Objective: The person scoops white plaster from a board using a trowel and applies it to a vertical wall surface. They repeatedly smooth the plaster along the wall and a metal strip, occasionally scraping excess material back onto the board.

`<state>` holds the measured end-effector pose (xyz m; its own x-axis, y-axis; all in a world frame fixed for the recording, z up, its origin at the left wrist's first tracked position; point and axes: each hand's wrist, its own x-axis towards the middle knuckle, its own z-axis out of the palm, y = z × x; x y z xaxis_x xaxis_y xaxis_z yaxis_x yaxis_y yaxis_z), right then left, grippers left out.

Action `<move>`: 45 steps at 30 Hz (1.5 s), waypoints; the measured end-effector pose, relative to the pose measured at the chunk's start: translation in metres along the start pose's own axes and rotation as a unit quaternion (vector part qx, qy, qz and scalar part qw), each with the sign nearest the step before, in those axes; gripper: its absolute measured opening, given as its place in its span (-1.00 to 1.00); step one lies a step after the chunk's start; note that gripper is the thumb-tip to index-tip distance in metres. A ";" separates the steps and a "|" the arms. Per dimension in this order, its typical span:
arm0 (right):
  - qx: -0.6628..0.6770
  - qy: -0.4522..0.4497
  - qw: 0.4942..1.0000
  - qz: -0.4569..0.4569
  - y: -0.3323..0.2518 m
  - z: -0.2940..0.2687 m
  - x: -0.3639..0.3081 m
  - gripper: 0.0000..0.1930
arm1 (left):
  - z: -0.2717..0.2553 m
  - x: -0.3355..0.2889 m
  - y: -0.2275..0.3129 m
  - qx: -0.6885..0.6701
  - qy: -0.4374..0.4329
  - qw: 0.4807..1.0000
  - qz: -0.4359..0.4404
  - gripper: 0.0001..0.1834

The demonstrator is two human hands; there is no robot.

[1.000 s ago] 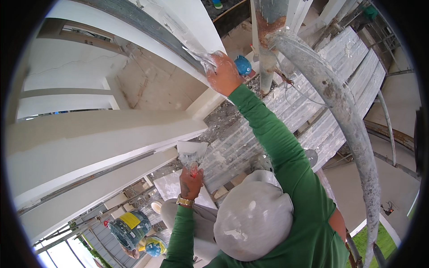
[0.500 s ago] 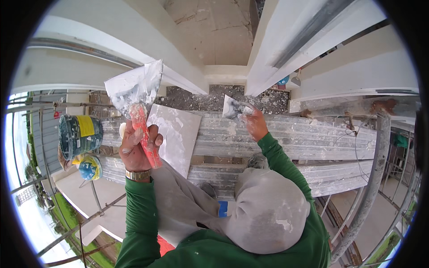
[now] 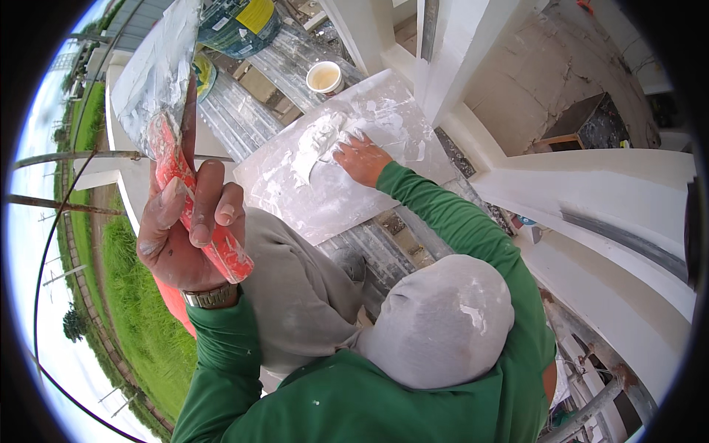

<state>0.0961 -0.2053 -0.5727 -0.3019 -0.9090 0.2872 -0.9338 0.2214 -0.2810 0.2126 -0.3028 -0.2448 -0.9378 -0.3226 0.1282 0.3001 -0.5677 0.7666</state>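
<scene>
My left hand [image 3: 192, 229], raised at the left, grips the red handle of a wide putty knife [image 3: 156, 85]. Its broad blade points up and is smeared with white paste. My right hand [image 3: 363, 160] is closed at a mound of white putty [image 3: 319, 142] on a pale flat board [image 3: 277, 203]. Its fingertips meet the mound; the small scraper seen there half a second ago blends into the white paste, its blade hard to make out.
Ribbed metal planks [image 3: 236, 122] lie beneath the board. Beyond it stand a white cup [image 3: 324, 77] and a dark bucket [image 3: 240, 29] with a yellow label. White wall posts [image 3: 473, 52] rise at the right. Scaffold bars [image 3: 66, 205] cross the left over grass.
The view has swung left, toward the board. My right hand has come from in front of the wall down to the putty. My left hand still holds the wide putty knife, now appearing closer.
</scene>
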 end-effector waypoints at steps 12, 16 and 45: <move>0.038 -0.097 0.984 -0.147 -0.062 0.051 0.083 -0.76 | 0.002 0.000 0.033 -0.050 0.123 0.991 -0.013 -0.38; 0.001 -0.063 0.987 -0.151 -0.086 0.120 0.101 -0.75 | -0.011 -0.004 0.027 -0.027 0.167 0.985 -0.023 -0.36; 0.804 0.518 0.264 0.124 -0.001 -0.155 -0.299 -0.52 | 0.054 0.083 -0.167 0.117 -0.195 0.789 -0.571 -0.62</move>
<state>0.1573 0.1211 -0.5168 -0.9838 -0.1689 -0.0599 0.1775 -0.9648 -0.1941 0.0752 -0.1942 -0.3280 -0.5700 0.5816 -0.5804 -0.7761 -0.1495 0.6126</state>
